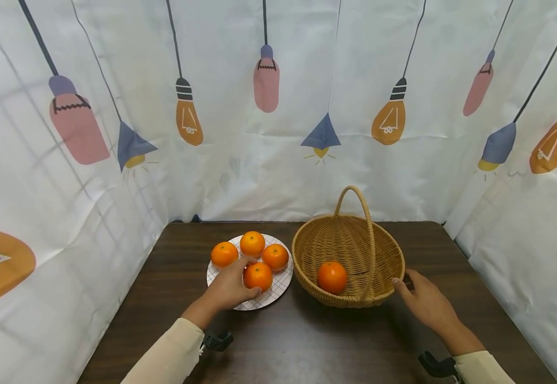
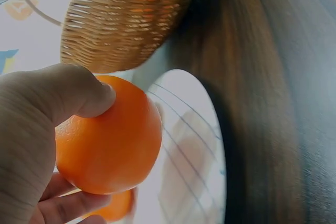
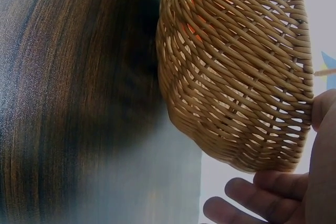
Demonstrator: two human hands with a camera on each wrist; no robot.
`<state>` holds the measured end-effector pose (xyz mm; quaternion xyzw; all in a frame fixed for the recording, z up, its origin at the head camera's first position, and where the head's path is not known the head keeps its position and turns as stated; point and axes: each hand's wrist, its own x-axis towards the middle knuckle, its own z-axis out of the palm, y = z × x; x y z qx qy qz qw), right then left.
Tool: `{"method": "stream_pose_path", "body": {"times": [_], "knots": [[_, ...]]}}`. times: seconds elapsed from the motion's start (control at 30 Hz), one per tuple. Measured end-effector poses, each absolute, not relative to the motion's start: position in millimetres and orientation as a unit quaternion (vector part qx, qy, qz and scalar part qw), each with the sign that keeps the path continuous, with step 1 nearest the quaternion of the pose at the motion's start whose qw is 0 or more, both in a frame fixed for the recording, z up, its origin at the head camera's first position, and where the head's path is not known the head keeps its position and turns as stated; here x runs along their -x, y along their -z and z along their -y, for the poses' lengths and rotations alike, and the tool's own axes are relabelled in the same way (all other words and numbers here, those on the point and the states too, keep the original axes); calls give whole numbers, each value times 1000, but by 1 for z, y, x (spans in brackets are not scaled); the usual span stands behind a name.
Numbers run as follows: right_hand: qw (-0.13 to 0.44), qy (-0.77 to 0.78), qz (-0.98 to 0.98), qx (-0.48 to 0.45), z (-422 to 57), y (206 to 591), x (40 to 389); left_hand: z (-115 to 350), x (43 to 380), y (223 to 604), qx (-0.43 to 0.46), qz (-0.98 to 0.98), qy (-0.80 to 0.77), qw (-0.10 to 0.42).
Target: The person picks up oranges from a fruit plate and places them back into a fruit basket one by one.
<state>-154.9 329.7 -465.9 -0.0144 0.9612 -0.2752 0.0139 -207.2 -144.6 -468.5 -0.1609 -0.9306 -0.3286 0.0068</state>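
My left hand [image 1: 227, 286] grips an orange [image 1: 258, 277] over the front of a white plate [image 1: 284, 279] with a thin grid pattern. In the left wrist view the thumb presses one side of this orange [image 2: 118, 140], with fingers curled under the other. Three more oranges lie on the plate behind it, one of them the orange [image 1: 252, 244] at the back. Right of the plate stands a wicker basket [image 1: 350, 234] with an arched handle and one orange [image 1: 332, 277] inside. My right hand [image 1: 427, 304] holds the basket's right rim, thumb at the edge and fingers against the outer weave [image 3: 236, 77].
The dark wooden table [image 1: 302, 346] carries the plate and basket side by side toward its back edge. A white curtain [image 1: 240, 176] printed with lamps and bulbs hangs behind and along both sides. Each wrist wears a dark strap [image 1: 218, 341].
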Motion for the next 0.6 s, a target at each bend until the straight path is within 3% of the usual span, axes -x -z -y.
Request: {"method": "stream_pose_path", "body": {"times": [0.6], "knots": [[16, 273, -962, 18, -330, 467, 155, 132, 208, 427, 175, 928, 328, 11]]}}
